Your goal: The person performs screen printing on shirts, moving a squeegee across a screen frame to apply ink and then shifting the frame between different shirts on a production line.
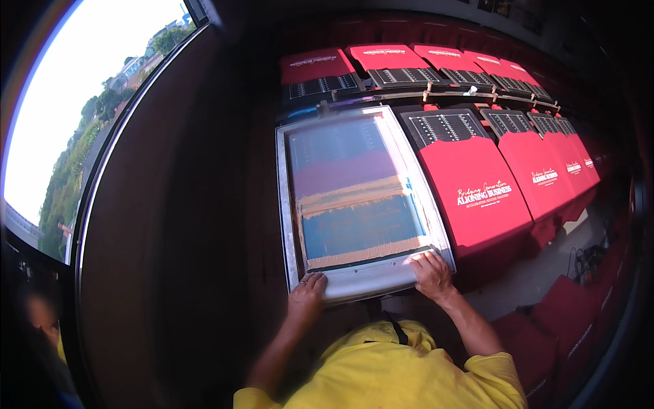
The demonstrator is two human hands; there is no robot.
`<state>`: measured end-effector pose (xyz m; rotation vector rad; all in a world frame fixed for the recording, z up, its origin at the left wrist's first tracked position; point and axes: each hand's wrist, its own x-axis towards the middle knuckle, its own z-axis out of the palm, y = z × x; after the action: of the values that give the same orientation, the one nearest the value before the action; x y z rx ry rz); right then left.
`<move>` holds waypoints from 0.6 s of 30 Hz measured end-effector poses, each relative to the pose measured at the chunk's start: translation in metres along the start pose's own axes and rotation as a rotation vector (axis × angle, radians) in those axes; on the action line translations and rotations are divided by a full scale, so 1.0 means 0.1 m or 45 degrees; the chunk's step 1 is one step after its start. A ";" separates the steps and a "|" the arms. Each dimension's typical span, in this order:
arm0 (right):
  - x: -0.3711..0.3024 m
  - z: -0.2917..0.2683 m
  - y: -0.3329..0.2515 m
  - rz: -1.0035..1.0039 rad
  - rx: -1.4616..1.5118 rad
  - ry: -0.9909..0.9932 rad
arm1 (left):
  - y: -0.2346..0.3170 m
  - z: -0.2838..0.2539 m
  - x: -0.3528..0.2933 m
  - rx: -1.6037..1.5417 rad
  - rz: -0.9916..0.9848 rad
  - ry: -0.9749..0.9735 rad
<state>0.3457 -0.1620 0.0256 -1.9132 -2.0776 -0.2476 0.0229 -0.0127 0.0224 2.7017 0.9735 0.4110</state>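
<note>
In front of me a screen printing frame (403, 136) lies over a shirt board, its pale metal border around a translucent mesh. Blue emulsion (361, 225) fills the lower mesh, banded above and below by brownish tape or smears. Red cloth shows dimly through the upper mesh. My left hand (310, 292) grips the near left corner of the frame, fingers curled over the edge. At the near right corner, my right hand (430, 273) holds the same border, its fingers on top. Both thumbs are hard to see.
Right of the frame, red printed shirts (477, 198) lie on dark boards in a row. Another row of red shirts (392, 58) stands behind a rail (477, 93). More red cloth (572, 310) hangs at lower right. A window (68, 129) is at far left.
</note>
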 end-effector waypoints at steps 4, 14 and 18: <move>-0.08 -0.16 -0.19 0.064 0.057 -0.201 | 0.07 0.07 -0.22 0.057 0.069 -0.028; -0.19 -0.08 0.15 0.350 0.379 0.123 | 0.11 -0.21 -0.15 -0.167 -0.082 -0.122; -0.27 0.47 0.80 0.937 0.369 0.344 | -0.45 0.20 -0.19 -0.277 -0.586 0.224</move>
<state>0.4218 -0.1639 -0.0338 -2.1548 -1.0721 -0.0255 -0.0108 0.0059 -0.0143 2.1888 1.4578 0.6214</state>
